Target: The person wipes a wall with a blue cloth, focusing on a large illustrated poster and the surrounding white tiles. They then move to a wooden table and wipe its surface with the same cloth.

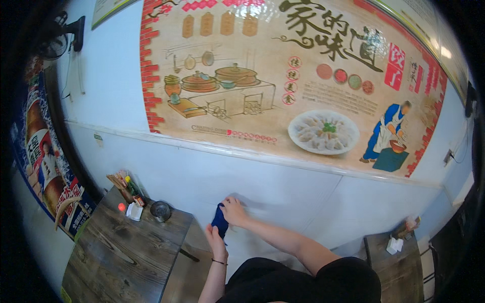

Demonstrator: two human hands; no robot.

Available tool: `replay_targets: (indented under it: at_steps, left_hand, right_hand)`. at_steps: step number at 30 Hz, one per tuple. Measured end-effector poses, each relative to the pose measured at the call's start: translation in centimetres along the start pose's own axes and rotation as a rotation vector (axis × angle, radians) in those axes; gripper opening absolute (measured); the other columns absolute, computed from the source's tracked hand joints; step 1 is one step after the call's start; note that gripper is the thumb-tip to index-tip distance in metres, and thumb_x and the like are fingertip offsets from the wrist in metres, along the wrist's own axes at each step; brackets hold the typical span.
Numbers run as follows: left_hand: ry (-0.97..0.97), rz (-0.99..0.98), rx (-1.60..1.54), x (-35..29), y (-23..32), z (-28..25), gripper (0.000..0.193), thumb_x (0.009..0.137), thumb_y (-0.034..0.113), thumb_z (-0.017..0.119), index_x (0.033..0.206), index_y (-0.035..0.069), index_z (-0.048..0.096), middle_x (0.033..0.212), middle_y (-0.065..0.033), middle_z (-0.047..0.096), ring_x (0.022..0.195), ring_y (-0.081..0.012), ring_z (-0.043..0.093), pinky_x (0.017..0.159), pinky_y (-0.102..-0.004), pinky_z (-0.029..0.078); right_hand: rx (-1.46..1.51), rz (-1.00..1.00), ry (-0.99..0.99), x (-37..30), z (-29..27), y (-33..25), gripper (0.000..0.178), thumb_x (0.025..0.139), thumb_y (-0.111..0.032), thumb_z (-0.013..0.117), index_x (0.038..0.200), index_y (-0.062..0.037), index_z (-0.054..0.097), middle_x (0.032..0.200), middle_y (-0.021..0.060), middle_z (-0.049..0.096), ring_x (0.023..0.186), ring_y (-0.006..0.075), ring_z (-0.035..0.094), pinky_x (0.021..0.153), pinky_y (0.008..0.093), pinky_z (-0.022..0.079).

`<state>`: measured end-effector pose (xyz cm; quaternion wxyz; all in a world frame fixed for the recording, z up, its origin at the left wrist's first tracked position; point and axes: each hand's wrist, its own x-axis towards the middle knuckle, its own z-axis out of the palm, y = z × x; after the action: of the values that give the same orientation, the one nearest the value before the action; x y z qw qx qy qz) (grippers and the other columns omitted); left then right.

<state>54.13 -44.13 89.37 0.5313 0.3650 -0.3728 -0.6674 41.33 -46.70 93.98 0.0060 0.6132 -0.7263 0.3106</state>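
Both hands grasp the dark blue cloth [220,222]: the left hand [215,238] has its fingers on the lower part, and the right hand [233,212] takes the upper end, its fingers bent over it. How tightly they squeeze is too small to tell. The cloth is bunched between them, in front of the white wall [283,202]; whether it or the right knuckles touch that wall, I cannot tell.

A dark band [220,262] circles the left wrist. Just left of the hands stands a wooden table [126,247], with a black bowl [160,211] near its far corner, white napkins [134,212] beside it, then a bottle [134,191] and a holder of chopsticks [120,183]. A second table [396,267] is well off to the right, and a large picture panel [212,113] covers the wall above.

The likeliest trouble is a slip: the cloth is soft and loosely gathered, so if one hand lets go, a fold could drop free and hang from the other. A wide swing of the left arm toward the table could catch the bowl, the nearest loose item, and push it against the napkins.
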Motion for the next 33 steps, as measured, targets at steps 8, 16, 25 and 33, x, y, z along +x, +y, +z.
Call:
replay_targets:
  at_steps: [8, 16, 25, 33]
  left_hand:
    - [0.037, -0.293, -0.44, -0.9, 4.0, 1.7, 0.066, 0.081, 0.067, 0.043, 0.125, 0.017, 0.041, 0.133, -0.0065, 0.037, 0.127, -0.0229, 0.027, 0.102, -0.0535, 0.015]
    - [-0.221, -0.463, -0.728, 0.7, 2.7, 4.3, 0.042, 0.085, 0.055, 0.045, 0.083, 0.014, 0.055, 0.093, -0.0046, 0.058, 0.093, -0.0214, 0.054, 0.083, -0.0389, 0.044]
    - [-0.39, -0.471, -0.735, 3.5, -4.4, 3.2, 0.031, 0.085, 0.031, 0.042, 0.09, 0.006, 0.059, 0.092, -0.0099, 0.061, 0.086, -0.0259, 0.058, 0.078, -0.041, 0.047]
    - [-0.206, -0.372, -0.517, 2.7, 5.6, 7.4, 0.036, 0.084, 0.027, 0.044, 0.106, 0.003, 0.059, 0.106, -0.0138, 0.062, 0.098, -0.0294, 0.058, 0.09, -0.0407, 0.044]
  right_hand:
    - [0.586, -0.08, -0.299, -0.5, -2.5, -3.0, 0.033, 0.093, -0.029, 0.044, 0.113, -0.0035, 0.052, 0.098, 0.0213, 0.061, 0.092, 0.0372, 0.058, 0.08, 0.041, 0.045]
    - [0.535, -0.148, -0.43, -3.4, -6.4, -2.8, 0.032, 0.09, -0.034, 0.048, 0.103, -0.005, 0.055, 0.091, 0.0195, 0.062, 0.083, 0.0361, 0.059, 0.072, 0.0419, 0.046]
    - [0.498, -0.145, -0.313, -6.6, -7.4, -0.6, 0.03, 0.091, -0.03, 0.048, 0.112, -0.0084, 0.053, 0.089, 0.0172, 0.062, 0.08, 0.0329, 0.059, 0.069, 0.0386, 0.046]
    - [0.558, -0.178, -0.1, -7.3, -10.5, 1.0, 0.044, 0.087, -0.024, 0.06, 0.124, -0.0065, 0.046, 0.105, 0.0143, 0.056, 0.091, 0.0251, 0.057, 0.077, 0.0345, 0.048]
